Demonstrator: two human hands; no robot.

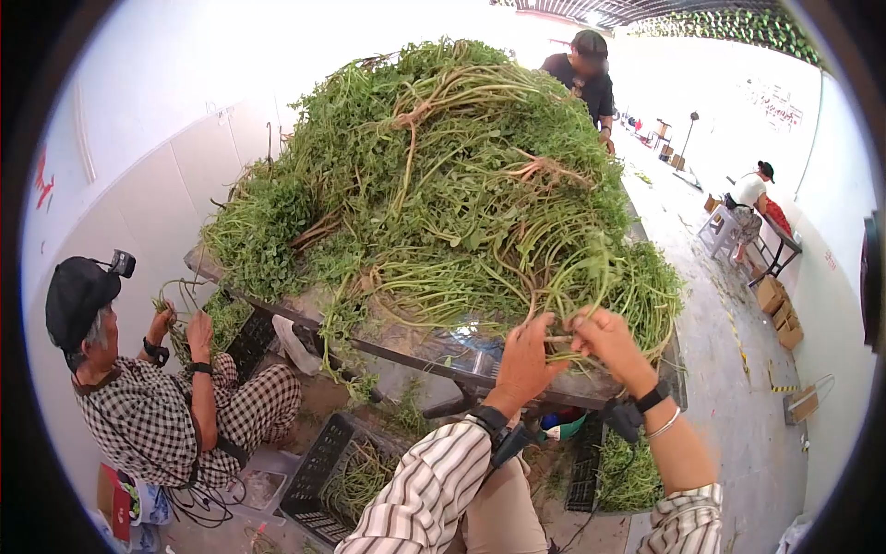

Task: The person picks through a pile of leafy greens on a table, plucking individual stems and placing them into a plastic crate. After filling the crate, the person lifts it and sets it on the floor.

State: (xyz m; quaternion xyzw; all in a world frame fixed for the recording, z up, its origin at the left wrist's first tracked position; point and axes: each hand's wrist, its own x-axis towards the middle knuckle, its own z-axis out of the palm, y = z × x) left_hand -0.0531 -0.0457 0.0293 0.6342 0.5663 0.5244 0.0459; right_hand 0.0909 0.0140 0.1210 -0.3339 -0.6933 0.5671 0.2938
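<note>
A large heap of leafy green plants (pixel 443 203) with long stems and pale roots covers the table (pixel 415 355). At its near right edge, my left hand (pixel 528 362) is closed around the lower end of a plant stem. Just beside it, my right hand (pixel 611 343) pinches green stems, its fingers bent close to my left fingertips. A short piece of stem shows between the two hands. Exactly which stems belong to which hand is hard to make out.
Below the table stand a black crate (pixel 318 489) with loose stems and another crate of greens (pixel 628 475). A seated person (pixel 157 388) handles stems at the left. Another person (pixel 586 78) stands behind the heap; one sits far right near cardboard boxes (pixel 780 312).
</note>
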